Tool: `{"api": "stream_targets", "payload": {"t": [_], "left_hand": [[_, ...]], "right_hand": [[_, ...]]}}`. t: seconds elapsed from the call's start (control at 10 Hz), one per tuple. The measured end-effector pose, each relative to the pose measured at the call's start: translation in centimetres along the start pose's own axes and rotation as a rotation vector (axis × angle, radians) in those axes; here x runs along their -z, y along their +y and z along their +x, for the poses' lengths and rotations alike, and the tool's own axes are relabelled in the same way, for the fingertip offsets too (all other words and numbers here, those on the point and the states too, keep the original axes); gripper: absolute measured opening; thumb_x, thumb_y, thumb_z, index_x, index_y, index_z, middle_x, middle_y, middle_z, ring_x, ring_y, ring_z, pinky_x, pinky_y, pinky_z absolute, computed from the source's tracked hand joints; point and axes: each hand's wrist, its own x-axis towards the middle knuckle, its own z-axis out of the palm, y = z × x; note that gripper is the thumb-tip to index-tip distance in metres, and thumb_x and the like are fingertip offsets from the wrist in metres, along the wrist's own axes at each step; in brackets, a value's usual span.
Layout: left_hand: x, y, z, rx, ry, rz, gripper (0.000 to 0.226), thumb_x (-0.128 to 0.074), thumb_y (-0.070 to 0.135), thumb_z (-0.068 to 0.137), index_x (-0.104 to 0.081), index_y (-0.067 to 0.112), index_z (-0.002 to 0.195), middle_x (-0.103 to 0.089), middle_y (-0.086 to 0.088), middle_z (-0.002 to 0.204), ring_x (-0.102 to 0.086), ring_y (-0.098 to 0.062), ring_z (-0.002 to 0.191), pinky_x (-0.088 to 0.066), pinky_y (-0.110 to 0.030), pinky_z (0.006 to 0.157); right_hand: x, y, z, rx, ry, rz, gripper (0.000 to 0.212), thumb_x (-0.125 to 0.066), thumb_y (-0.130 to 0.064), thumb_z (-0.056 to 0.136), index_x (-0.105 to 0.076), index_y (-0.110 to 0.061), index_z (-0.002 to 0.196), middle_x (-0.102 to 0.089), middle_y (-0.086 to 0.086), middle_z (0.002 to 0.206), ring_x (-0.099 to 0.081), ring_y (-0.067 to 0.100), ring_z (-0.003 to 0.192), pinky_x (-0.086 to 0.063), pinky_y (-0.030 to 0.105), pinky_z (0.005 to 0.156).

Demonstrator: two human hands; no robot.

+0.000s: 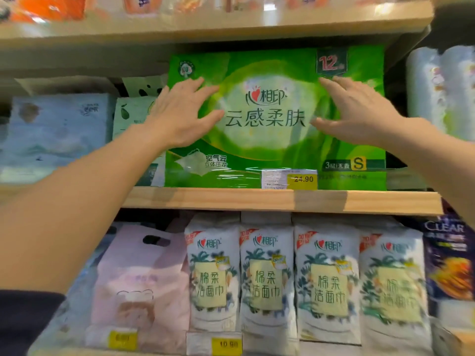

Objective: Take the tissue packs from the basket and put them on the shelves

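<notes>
Wooden store shelf (282, 200): large green plastic tissue pack (277, 150) stood at front edge; your left hand (180, 116) and right hand (359, 116), fingers spread flat, gripping nothing, probably pushed it back.

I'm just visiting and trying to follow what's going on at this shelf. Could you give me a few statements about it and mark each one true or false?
1. Both hands lie flat on the front of the green tissue pack. True: left hand, right hand, fingers spread.
2. The green pack stands on the wooden shelf. True.
3. Its yellow price tag reads 10.90. False: it reads 24.90.
4. The shelf below holds white face-towel packs in a row. True.
5. A pink bag sits right of those white packs. False: it sits left of them.
</notes>
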Motion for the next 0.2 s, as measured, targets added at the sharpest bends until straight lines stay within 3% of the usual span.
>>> {"api": "stream_targets", "payload": {"t": [0.1,0.2], "left_hand": [[2.3,1.2,-3.6,0.027,-0.064,-0.045,0.069,-0.028,0.058,0.083,-0.028,0.024,0.143,-0.026,-0.009,0.153,-0.023,-0.027,0.14,-0.019,-0.049,0.114],[4.2,1.7,-6.8,0.029,-0.087,-0.053,0.055,-0.037,0.04,0.094,-0.029,0.02,0.144,-0.027,-0.007,0.153,-0.025,-0.024,0.14,-0.021,-0.041,0.113]], "right_hand": [[1.1,-1.4,-2.9,0.022,-0.037,0.041,0.073,-0.053,-0.041,0.086,-0.021,-0.01,0.144,-0.031,0.017,0.148,-0.033,0.036,0.132,-0.026,0.046,0.108],[2.3,-2.5,-5.3,0.048,-0.078,0.057,0.067,-0.05,-0.039,0.088,-0.024,-0.009,0.143,-0.034,0.016,0.147,-0.035,0.035,0.132,-0.026,0.046,0.107]]}}
